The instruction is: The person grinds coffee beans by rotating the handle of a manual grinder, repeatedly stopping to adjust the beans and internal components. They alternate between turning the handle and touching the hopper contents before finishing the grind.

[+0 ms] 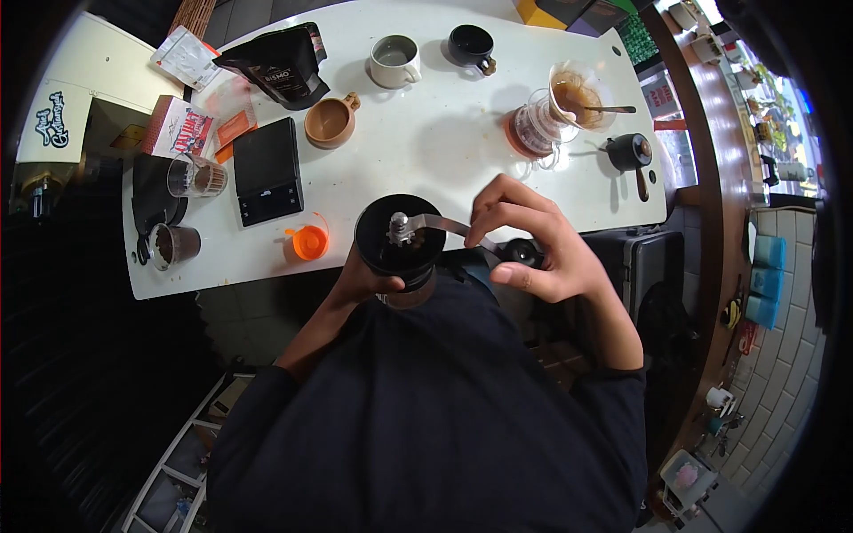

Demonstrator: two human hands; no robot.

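A black hand coffee grinder [400,235] is held upright against the front of my dark shirt. My left hand [364,277] wraps round its body from the left, the thumb lying across the front. Some beans show in its open top, partly hidden by the metal crank [435,222]. The crank reaches right to a black knob [520,253]. My right hand [551,244] curls round the crank's outer end, with fingertips at the arm and the thumb beside the knob. An orange cup-like piece [310,242] sits on the table just left of the grinder.
On the white table [426,164] stand a black scale [268,169], a wooden cup [330,122], a grey mug [394,62], a black cup [471,44], a coffee bag [280,67] and a glass dripper server [538,129]. Glasses of grounds [197,176] stand left.
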